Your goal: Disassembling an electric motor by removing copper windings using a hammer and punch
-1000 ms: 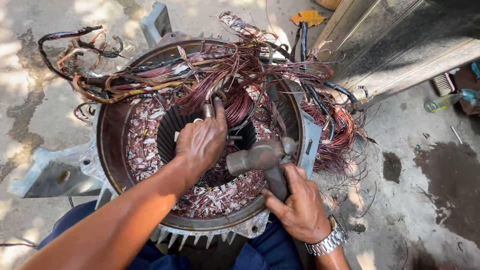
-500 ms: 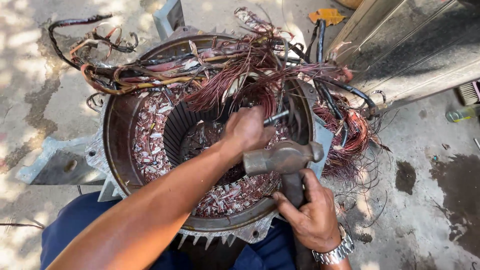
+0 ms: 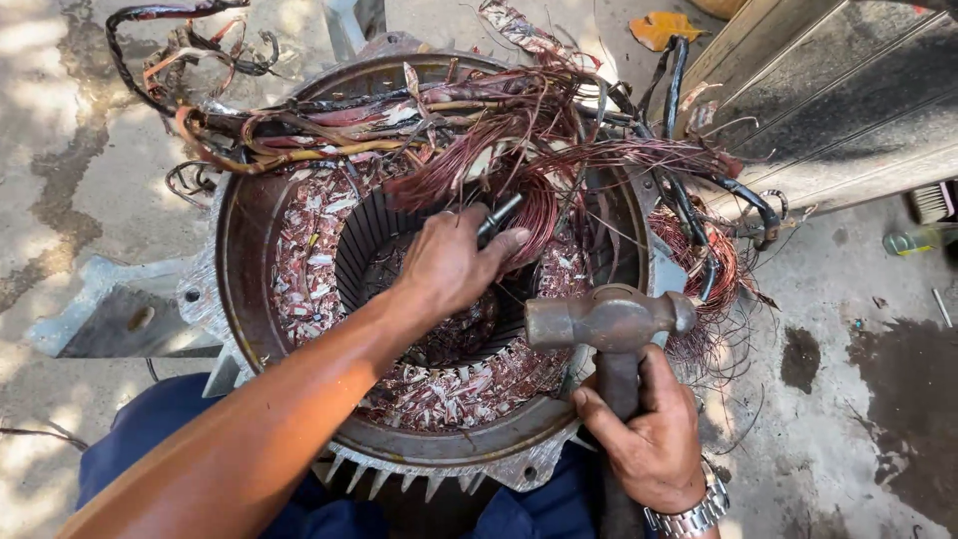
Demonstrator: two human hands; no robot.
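Looking down, I see my left hand (image 3: 451,262) reaching into the bore of the stator (image 3: 249,250), fingers curled round a thin metal punch (image 3: 499,215) whose tip pokes out past my thumb toward the copper windings (image 3: 519,160). My right hand (image 3: 649,434) is wrapped tight round the handle of a hammer (image 3: 609,321), with its head held level just above the stator's near rim and close beside my left wrist, not touching it. A metal watch (image 3: 689,514) sits on my right wrist. The stator lies on its side opening upward on the concrete floor (image 3: 858,399), its slotted core dark in the middle and scraps of pink and white insulation (image 3: 309,240) scattered over the inner face. Reddish wire is pulled up and tangled across the far rim, mixed with thicker black and brown leads (image 3: 180,50) that trail off to the far left. A wooden plank (image 3: 828,110) slants across the upper right, just beyond the wires. My blue trousers (image 3: 150,429) show below the housing
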